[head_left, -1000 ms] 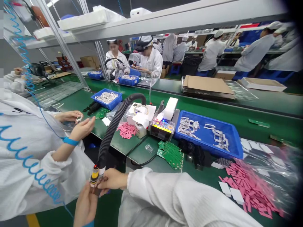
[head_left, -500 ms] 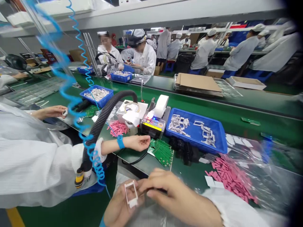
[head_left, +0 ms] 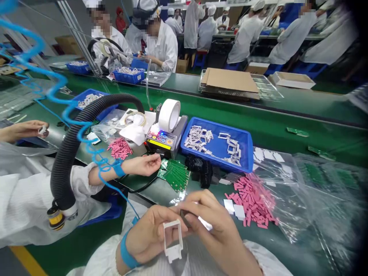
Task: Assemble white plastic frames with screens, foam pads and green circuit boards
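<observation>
One white rectangular frame (head_left: pixel 172 239) stands upright in the left hand (head_left: pixel 149 234), whose thumb and fingers close on the frame's left edge. The frame sticks out to the right of the palm, low in the view and in front of the person's white sleeve. The right hand (head_left: pixel 214 226) is just beside it, fingertips pinched on a small dark piece (head_left: pixel 188 218) with a pale strip (too blurred to tell more) at the frame's upper right corner.

On the near bench lie two heaps of pink strips (head_left: pixel 253 199), the smaller heap (head_left: pixel 119 147) further left. There are also two blue trays (head_left: pixel 247 153) of white frames, one stack of green boards (head_left: pixel 174 174) and one tape roll (head_left: pixel 169 115). A co-worker's hand (head_left: pixel 146 164) rests half-open beside the boards.

Half a second ago the frame sat lower left and tilted, with the right hand spread over it. Now the frame is straighter and the right fingers have drawn together. The co-worker's hand has barely shifted.
</observation>
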{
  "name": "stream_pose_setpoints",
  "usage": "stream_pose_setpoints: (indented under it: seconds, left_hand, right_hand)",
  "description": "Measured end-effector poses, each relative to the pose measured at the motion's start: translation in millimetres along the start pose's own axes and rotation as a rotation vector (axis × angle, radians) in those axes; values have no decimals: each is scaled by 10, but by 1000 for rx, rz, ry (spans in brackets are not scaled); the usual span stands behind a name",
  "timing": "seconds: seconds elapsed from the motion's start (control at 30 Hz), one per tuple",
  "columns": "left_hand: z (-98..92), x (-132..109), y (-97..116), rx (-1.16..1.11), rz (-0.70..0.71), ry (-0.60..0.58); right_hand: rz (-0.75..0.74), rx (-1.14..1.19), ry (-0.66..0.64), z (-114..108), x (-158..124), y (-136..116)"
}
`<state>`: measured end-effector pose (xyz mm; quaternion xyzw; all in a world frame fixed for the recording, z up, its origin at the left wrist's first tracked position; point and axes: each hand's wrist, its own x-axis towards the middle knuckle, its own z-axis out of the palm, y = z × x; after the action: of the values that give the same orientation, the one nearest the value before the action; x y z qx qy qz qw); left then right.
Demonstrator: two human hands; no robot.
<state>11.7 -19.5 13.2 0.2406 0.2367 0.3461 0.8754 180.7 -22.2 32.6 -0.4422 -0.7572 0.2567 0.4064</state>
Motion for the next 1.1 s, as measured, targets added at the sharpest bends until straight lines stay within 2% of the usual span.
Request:
stream_pose_setpoints:
  seconds: [0.1, 0.17, 0.3, 0.57, 0.83, 1.1]
  left_hand:
    - [13, 1, 6, 53, 26, 24]
    - [22, -6, 19, 130, 37, 21]
    - [34, -10, 25, 254, 67, -10]
    - [46, 8, -2, 319, 129, -71]
    - [-77, 61, -19, 339, 183, -160]
    - [-123, 85, -37, 303, 156, -136]
  right_hand:
    - [-4, -111, 161, -5, -35, 33]
    - [-34, -181, 197, -15, -59, 51]
    - [-37, -209, 179, -39, -76, 76]
    - [-4, -184, 154, -62, -98, 94]
    - [-40, -215, 164, -21, -56, 122]
    - [-45, -224, 182, 23, -54, 168]
